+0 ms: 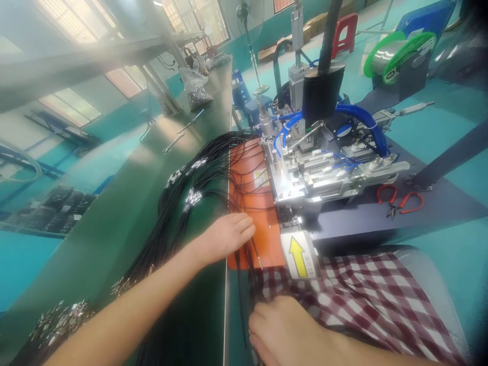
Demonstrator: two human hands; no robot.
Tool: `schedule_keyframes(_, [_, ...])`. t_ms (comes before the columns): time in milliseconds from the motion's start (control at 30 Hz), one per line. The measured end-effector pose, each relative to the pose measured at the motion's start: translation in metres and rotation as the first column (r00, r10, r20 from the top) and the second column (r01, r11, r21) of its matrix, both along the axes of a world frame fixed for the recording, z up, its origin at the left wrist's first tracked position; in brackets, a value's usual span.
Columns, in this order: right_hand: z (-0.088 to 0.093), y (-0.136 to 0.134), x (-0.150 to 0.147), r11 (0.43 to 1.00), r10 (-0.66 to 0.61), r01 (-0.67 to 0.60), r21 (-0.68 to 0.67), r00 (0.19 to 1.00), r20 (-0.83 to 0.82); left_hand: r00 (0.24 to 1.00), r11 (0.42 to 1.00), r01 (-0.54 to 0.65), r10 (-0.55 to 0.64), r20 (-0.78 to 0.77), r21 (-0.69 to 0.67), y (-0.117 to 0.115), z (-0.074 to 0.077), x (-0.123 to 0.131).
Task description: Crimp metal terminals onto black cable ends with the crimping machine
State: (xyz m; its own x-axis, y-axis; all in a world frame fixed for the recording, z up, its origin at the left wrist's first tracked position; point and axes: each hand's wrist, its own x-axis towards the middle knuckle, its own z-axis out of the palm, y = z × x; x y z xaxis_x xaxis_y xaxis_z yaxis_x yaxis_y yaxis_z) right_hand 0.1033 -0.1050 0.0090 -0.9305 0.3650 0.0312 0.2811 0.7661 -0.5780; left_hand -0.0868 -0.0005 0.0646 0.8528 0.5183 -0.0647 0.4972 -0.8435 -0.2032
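- Toward the lower left of the frame, the black wires (179,213) fan out from a heap of metal terminals (61,315) and run up across the green tabletop (114,213) to the orange mat (247,203).
- At centre, my left hand (224,236) lies on the strands at the mat's edge with its fingers curled down. I cannot tell whether that grip pinches one strand or only presses on the bunch.
- At lower centre, my right hand (282,328) is clenched, its grip closed on the black wires that drop from the mat beside the checked cloth (362,295).
- To work well here, I judge one strand should be drawn taut and straight between both hands, with the rest pinned flat so nothing tangles.
- Right of centre, the machine (324,168) with blue hoses stands just beside the mat, above a yellow arrow label (299,254). I would keep my fingertips clear of its bright front.
- Along the tabletop's far end, in the upper middle, sits a clear bag (196,89) of small parts.
- Red pliers (400,201) lie on the dark base at right.
- Beyond, the room has a teal floor, a standing fan (247,30) and a green spool (404,56) at upper right.
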Motion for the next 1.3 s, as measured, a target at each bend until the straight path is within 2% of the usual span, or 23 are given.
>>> schedule_keyframes(167, [-0.003, 0.005, 0.005, 0.998, 0.010, -0.013, 0.055, 0.999, 0.048, 0.974, 0.995, 0.027, -0.048, 0.222, 0.100, -0.026, 0.002, 0.007])
schedule_keyframes(233, [-0.002, 0.007, 0.006, 0.997, 0.036, -0.041, 0.067, 0.997, 0.072, 0.954, 0.998, -0.016, 0.032, 0.297, -0.057, -0.035, -0.002, 0.010])
schedule_keyframes(267, [-0.001, 0.007, 0.006, 0.997, 0.043, -0.049, 0.066, 0.995, 0.086, 0.928, 0.977, -0.092, 0.153, 0.339, -0.191, -0.036, -0.004, 0.010])
schedule_keyframes(300, [-0.001, 0.007, 0.007, 0.997, 0.046, -0.052, 0.059, 0.994, 0.099, 0.872, 0.922, -0.199, 0.322, 0.370, -0.333, -0.035, -0.006, 0.008])
schedule_keyframes(333, [-0.002, 0.007, 0.007, 0.998, 0.042, -0.048, 0.049, 0.993, 0.109, 0.745, 0.816, -0.366, 0.545, 0.386, -0.448, -0.033, -0.008, 0.005])
schedule_keyframes(367, [-0.003, 0.006, 0.007, 0.999, 0.037, -0.041, 0.035, 0.993, 0.114, 0.633, 0.740, -0.491, 0.666, 0.395, -0.460, -0.028, -0.011, 0.000])
schedule_keyframes(400, [-0.004, 0.006, 0.008, 0.999, 0.027, -0.029, 0.019, 0.993, 0.116, 0.549, 0.682, -0.574, 0.731, 0.405, -0.453, -0.022, -0.013, -0.006])
schedule_keyframes(467, [-0.006, 0.005, 0.008, 1.000, 0.002, -0.001, -0.007, 0.994, 0.109, 0.419, 0.560, -0.668, 0.827, 0.374, -0.490, -0.010, -0.019, -0.015])
schedule_keyframes(533, [-0.009, 0.004, 0.008, 1.000, -0.017, 0.019, -0.016, 0.995, 0.100, 0.344, 0.461, -0.678, 0.888, 0.306, -0.573, -0.001, -0.026, -0.019])
schedule_keyframes(633, [-0.013, 0.004, 0.007, 1.000, -0.016, 0.016, 0.004, 0.995, 0.095, 0.284, 0.362, -0.632, 0.931, 0.230, -0.685, 0.003, -0.035, -0.015])
schedule_keyframes(700, [-0.017, 0.003, 0.005, 0.999, -0.024, 0.022, 0.024, 0.996, 0.085, 0.248, 0.296, -0.594, 0.952, 0.180, -0.748, 0.001, -0.034, -0.012])
schedule_keyframes(767, [-0.021, 0.003, 0.003, 0.998, -0.054, 0.051, 0.039, 0.996, 0.075, 0.219, 0.213, -0.550, 0.970, 0.107, -0.808, -0.006, -0.027, -0.012])
schedule_keyframes(900, [-0.026, 0.005, 0.001, 0.996, -0.083, 0.077, 0.054, 0.989, 0.122, 0.217, 0.023, -0.447, 0.973, -0.084, -0.894, -0.030, 0.005, -0.024])
schedule_keyframes(1000, [-0.027, 0.007, -0.001, 0.997, -0.069, 0.062, 0.049, 0.984, 0.167, 0.255, -0.122, -0.370, 0.940, -0.227, -0.921, -0.055, 0.029, -0.030])
schedule_keyframes(1067, [-0.027, 0.007, -0.004, 0.996, -0.089, 0.083, 0.041, 0.981, 0.171, 0.286, -0.203, -0.304, 0.912, -0.293, -0.931, -0.073, 0.038, -0.024])
schedule_keyframes(1100, [-0.026, 0.007, -0.005, 0.995, -0.103, 0.100, 0.029, 0.981, 0.164, 0.275, -0.253, -0.225, 0.910, -0.311, -0.941, -0.082, 0.040, -0.018])
schedule_keyframes(1133, [-0.025, 0.007, -0.007, 0.992, -0.127, 0.129, -0.004, 0.980, 0.152, 0.299, -0.269, -0.165, 0.903, -0.308, -0.949, -0.089, 0.041, -0.011])
schedule_keyframes(1167, [-0.024, 0.007, -0.007, 0.985, -0.158, 0.167, -0.053, 0.978, 0.138, 0.371, -0.268, -0.145, 0.878, -0.303, -0.952, -0.096, 0.041, -0.002])
schedule_keyframes(1233, [-0.020, 0.007, -0.004, 0.956, -0.230, 0.247, -0.157, 0.966, 0.117, 0.527, -0.216, -0.149, 0.808, -0.263, -0.965, -0.105, 0.037, 0.016])
schedule_keyframes(1267, [-0.017, 0.006, 0.000, 0.932, -0.267, 0.287, -0.222, 0.957, 0.116, 0.587, -0.207, -0.139, 0.770, -0.249, -0.968, -0.107, 0.034, 0.024])
schedule_keyframes(1300, [-0.014, 0.006, 0.006, 0.901, -0.303, 0.324, -0.288, 0.946, 0.118, 0.611, -0.191, -0.149, 0.754, -0.242, -0.970, -0.109, 0.030, 0.031])
